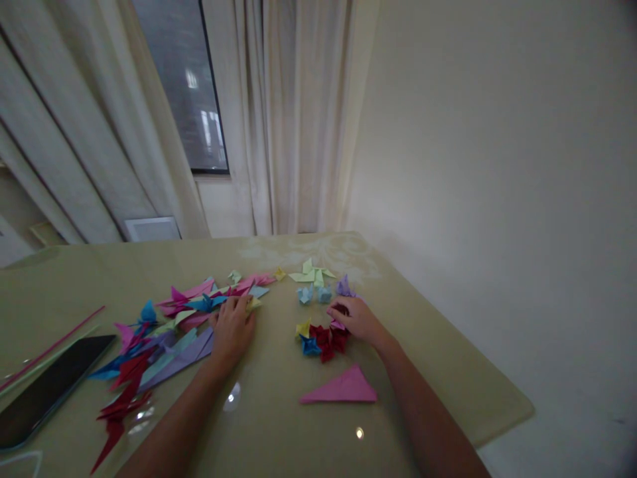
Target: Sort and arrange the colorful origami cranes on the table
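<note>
My left hand (233,324) rests at the right edge of a pile of folded-paper pieces, fingers bent around a small yellow origami piece (254,304). My right hand (355,320) is curled in a pinch above a cluster of small origami pieces; what lies between its fingertips is mostly hidden. Under it are dark red origami pieces (324,341) and a bit of pink paper (338,324). Beside these sit a yellow piece (303,328) and a blue piece (310,345). Farther back are light blue pieces (305,295) and a purple piece (344,286).
Several colored origami pieces, including a purple strip (186,357) and a red one (115,425), spread leftward. A phone (54,388) and thin sticks (54,346) lie far left. A pink paper triangle (343,388) lies in front; pale green pieces (311,273) lie behind.
</note>
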{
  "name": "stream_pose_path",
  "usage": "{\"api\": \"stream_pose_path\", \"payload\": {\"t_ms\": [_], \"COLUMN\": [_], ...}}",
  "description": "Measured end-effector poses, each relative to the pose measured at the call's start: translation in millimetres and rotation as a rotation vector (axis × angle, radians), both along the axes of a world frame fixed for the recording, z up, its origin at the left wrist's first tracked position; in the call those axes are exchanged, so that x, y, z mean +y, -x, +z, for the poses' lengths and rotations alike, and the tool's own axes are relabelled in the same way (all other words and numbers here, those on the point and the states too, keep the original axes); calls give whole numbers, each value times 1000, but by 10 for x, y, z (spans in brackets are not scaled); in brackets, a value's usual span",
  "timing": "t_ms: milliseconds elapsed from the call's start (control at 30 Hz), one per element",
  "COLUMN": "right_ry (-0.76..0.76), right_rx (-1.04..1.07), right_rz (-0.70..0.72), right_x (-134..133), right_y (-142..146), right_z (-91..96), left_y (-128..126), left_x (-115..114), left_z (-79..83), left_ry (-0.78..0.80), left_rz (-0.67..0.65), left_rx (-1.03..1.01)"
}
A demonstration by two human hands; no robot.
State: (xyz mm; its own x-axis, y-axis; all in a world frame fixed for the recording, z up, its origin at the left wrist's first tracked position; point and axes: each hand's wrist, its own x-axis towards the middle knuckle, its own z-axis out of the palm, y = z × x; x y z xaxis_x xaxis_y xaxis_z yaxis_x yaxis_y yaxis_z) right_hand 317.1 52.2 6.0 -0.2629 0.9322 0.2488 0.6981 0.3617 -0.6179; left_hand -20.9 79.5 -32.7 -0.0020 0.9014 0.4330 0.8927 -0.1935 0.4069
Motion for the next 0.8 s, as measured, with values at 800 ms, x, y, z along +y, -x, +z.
{"api": "stream_pose_path", "payload": {"t_ms": [800], "right_ry": [7], "right_rx": [-107], "right_rz": [-149], "right_x": [-27], "right_y": [33], "right_z": [30], "left_y": [-240], "left_x": [14], "left_z": [6], "left_ry": [98], "left_rz": [-41], "left_rx": [91]}}
